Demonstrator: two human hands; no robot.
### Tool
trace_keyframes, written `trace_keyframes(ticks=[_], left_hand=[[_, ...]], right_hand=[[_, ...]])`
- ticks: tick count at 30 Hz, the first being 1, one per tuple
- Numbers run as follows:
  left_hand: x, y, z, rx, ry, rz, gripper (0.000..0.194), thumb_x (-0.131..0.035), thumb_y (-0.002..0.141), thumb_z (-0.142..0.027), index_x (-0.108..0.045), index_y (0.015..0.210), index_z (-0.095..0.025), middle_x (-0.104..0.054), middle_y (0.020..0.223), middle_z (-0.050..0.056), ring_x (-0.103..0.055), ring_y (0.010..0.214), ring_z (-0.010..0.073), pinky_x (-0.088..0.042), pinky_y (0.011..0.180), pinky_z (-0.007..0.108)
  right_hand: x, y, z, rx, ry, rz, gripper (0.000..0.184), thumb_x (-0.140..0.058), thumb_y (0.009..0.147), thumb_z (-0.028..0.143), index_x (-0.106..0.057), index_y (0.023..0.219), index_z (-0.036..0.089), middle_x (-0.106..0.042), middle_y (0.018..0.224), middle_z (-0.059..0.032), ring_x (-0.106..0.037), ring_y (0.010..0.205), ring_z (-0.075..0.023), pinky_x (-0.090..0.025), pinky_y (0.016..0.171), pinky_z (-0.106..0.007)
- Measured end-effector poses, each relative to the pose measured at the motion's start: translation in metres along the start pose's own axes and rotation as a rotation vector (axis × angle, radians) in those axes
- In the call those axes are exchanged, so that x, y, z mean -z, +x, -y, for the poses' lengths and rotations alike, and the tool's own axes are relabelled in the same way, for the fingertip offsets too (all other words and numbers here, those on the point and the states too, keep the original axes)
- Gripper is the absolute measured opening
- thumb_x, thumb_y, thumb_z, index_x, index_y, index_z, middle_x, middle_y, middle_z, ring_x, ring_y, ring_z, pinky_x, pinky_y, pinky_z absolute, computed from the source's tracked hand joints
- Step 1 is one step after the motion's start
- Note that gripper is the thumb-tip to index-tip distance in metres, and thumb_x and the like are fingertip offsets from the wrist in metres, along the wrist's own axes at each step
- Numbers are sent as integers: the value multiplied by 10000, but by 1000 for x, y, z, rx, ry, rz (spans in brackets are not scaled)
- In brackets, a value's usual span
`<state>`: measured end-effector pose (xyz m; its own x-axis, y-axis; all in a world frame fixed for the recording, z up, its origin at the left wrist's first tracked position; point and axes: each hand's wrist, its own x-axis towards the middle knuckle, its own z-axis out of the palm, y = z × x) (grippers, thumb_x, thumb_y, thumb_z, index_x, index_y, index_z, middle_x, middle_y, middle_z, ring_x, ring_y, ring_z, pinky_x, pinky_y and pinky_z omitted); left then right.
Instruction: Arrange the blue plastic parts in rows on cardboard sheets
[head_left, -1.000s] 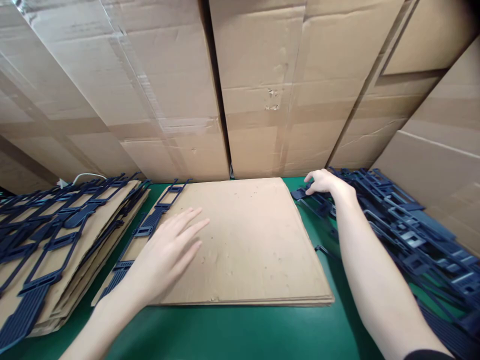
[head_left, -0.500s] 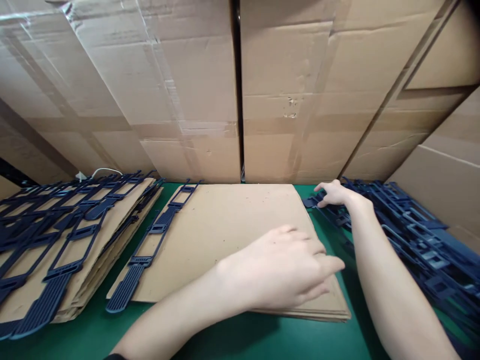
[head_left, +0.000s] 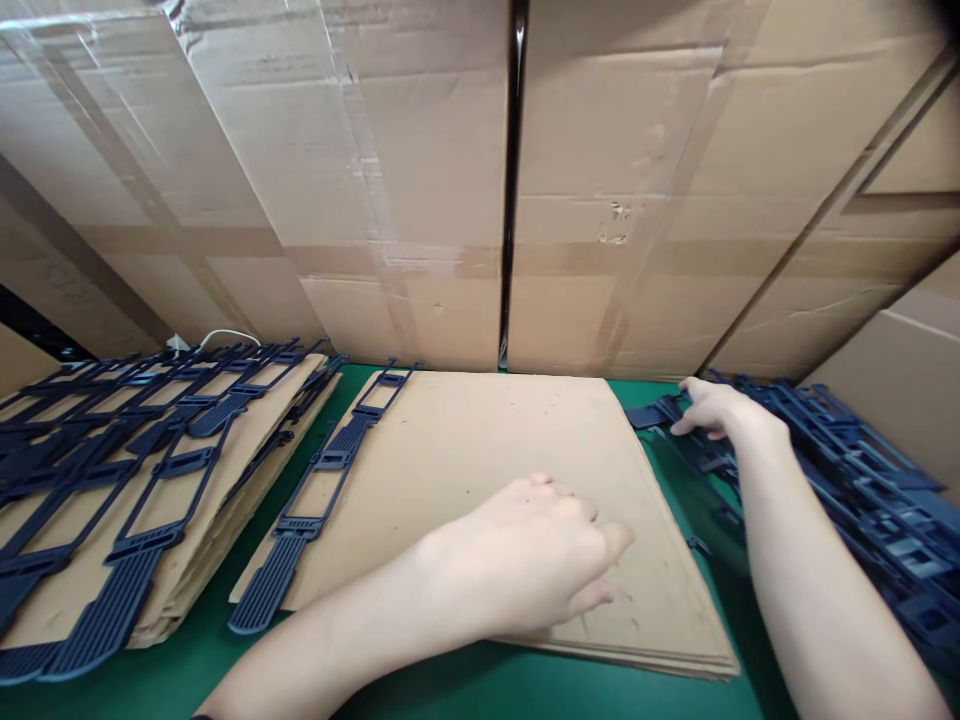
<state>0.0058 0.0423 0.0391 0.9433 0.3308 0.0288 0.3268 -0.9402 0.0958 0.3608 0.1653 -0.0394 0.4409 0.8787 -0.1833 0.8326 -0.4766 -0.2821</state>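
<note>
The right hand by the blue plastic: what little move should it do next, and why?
I think the right hand should gently pinch the dark blue piece beside the cardboard, because its thumb and finger are spread right by it. I can't tell whether it has a grip.

Ribbed dark blue plastic frame point(head_left: 349, 437), matt brown cardboard sheets point(head_left: 480, 440) with small dents, smooth green surface point(head_left: 570, 690), creased cardboard boxes point(head_left: 600, 120) with glossy tape point(head_left: 365, 165)

hands point(head_left: 536, 560): bare | forearms point(head_left: 360, 622): bare | left cuff point(head_left: 201, 716): dark sliver
</note>
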Motion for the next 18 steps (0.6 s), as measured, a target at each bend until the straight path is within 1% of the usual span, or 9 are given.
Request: trace_keyframes(ticks=[2, 4, 8, 9, 11, 13, 14, 16, 18], left_hand=[[4, 0, 1, 5, 3, 10, 347, -556, 873, -362, -556, 1168, -178, -664, 880, 58, -633, 871, 236, -459, 765, 356], [7, 0, 2, 17, 2, 14, 345, -549, 877, -361, -557, 1171, -181, -662, 886, 63, -634, 885, 240, -461, 765, 354], [13, -3, 5, 61, 3, 19, 310, -530, 888, -351, -577, 1143, -182, -656, 877, 67, -637, 869, 237, -461, 759, 355], [14, -4, 7, 67, 5, 11, 313, -529, 889, -351, -577, 1147, -181, -655, 876, 68, -636, 866, 235, -460, 760, 354], [16, -6, 10, 74, 4, 0, 331, -529, 890, -356, -571, 1168, -180, -654, 883, 71, -633, 875, 231, -458, 766, 348], [18, -7, 12, 81, 2, 3, 350, -523, 894, -358, -557, 1198, -187, -654, 897, 70, -631, 890, 229, -456, 769, 342], [19, -7, 12, 90, 2, 11, 359, -519, 897, -359, -548, 1213, -190, -654, 906, 70, -629, 899, 231, -456, 769, 340], [21, -7, 14, 112, 3, 30, 372, -509, 903, -358, -533, 1238, -198, -654, 925, 70, -628, 912, 235, -456, 765, 340], [23, -7, 15, 127, 0, 45, 378, -494, 909, -359, -525, 1252, -203, -652, 945, 75, -625, 919, 238, -457, 761, 339]], right_hand=[[5, -6, 6, -71, 24, 66, 851, -760, 533, 228, -438, 1319, 189, -574, 1186, -168, -645, 653, -212, -555, 538, -323], [11, -12, 12, -66, 15, 52, 820, -743, 590, 255, -411, 1338, 197, -554, 1228, -154, -637, 608, -176, -559, 579, -309], [24, -24, 20, -21, -57, -46, 744, -760, 598, 327, -469, 1275, 231, -627, 1104, -101, -618, 534, -171, -538, 711, -374], [28, -28, 22, -2, -65, -100, 716, -757, 601, 342, -485, 1256, 244, -637, 1084, -92, -628, 563, -188, -523, 740, -393], [34, -35, 25, 18, -54, -243, 606, -702, 665, 360, -502, 1228, 262, -644, 1081, -86, -653, 753, -256, -487, 792, -414], [39, -42, 28, 16, -13, -407, 469, -617, 742, 350, -523, 1193, 265, -656, 1066, -84, -600, 993, -314, -453, 828, -419], [41, -45, 30, 16, 11, -467, 423, -588, 763, 342, -534, 1175, 261, -664, 1052, -84, -559, 1074, -326, -440, 842, -417], [43, -48, 34, 34, 58, -529, 362, -585, 770, 334, -575, 1119, 238, -684, 1000, -83, -535, 1117, -318, -426, 862, -401], [46, -50, 38, 72, 105, -547, 305, -613, 759, 337, -630, 1033, 204, -694, 954, -88, -577, 1057, -287, -427, 873, -364]])
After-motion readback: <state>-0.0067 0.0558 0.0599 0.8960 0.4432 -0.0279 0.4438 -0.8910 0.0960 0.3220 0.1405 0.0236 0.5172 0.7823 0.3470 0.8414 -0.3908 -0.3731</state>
